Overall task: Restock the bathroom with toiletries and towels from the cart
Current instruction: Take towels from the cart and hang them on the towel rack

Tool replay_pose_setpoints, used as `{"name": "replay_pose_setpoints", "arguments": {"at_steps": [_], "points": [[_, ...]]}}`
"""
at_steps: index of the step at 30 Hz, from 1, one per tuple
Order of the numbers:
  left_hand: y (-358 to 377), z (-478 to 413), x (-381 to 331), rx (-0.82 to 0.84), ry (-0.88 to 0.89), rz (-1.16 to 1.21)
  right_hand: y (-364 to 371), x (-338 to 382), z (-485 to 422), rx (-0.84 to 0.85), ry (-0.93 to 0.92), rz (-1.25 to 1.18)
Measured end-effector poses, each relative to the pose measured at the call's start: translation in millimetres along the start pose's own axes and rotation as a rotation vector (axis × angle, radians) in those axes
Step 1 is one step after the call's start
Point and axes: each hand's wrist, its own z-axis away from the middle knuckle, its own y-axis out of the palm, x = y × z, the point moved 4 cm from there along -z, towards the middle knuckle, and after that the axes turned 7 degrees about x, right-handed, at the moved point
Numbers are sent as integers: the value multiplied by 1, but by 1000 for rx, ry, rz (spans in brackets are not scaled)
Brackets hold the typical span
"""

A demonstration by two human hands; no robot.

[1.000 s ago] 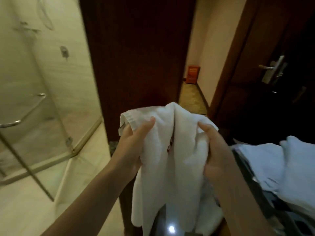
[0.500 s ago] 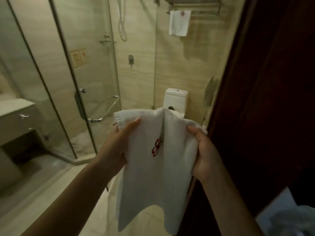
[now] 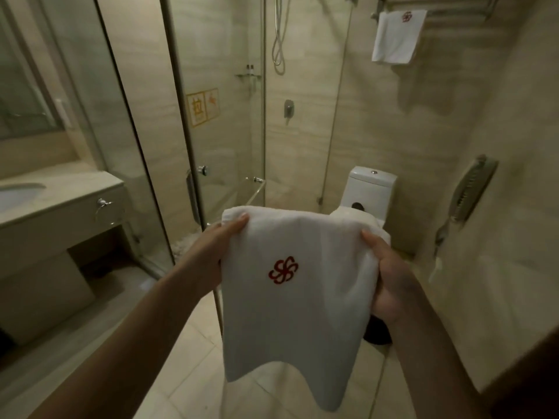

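A white towel (image 3: pixel 290 316) with a red emblem hangs in front of me, spread flat between both hands. My left hand (image 3: pixel 211 252) pinches its upper left corner, thumb on the front. My right hand (image 3: pixel 390 279) grips its upper right edge, with fingers curled behind the cloth. High on the back wall, a metal towel rack (image 3: pixel 453 4) carries another white towel (image 3: pixel 396 37) with the same emblem. The cart is out of view.
A glass shower enclosure (image 3: pixel 217 122) with a door handle stands ahead on the left. The toilet (image 3: pixel 369 192) is straight ahead, partly behind the towel. A vanity counter (image 3: pixel 69 195) with a sink lies at left, a wall phone (image 3: pixel 469 192) at right.
My view swung from the dark door and the cart into the bathroom. The towel, bunched a second ago, now hangs spread flat with its emblem facing me.
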Motion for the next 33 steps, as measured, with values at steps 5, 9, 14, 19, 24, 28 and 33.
{"name": "replay_pose_setpoints", "arguments": {"at_steps": [5,9,14,19,24,28,33], "points": [[-3,-93,-12,-53,-1,-59,-23,25,-89,-31,9,-8],[3,-168,-19,-58,34,-89,-41,49,-158,-73,-35,53],[10,-253,-1,-47,-15,-14,-67,78,-221,-78,-82,134],[31,-344,11,72,-63,41,-92,112,-286,-128,-127,103],[55,-432,11,320,-152,155,-109,142,-352,-227,-185,41],[68,-515,0,393,-258,50,-121,172,-409,-348,-204,83],[97,-599,-15,469,-278,-56,-143,207,-462,-417,-264,102]]}}
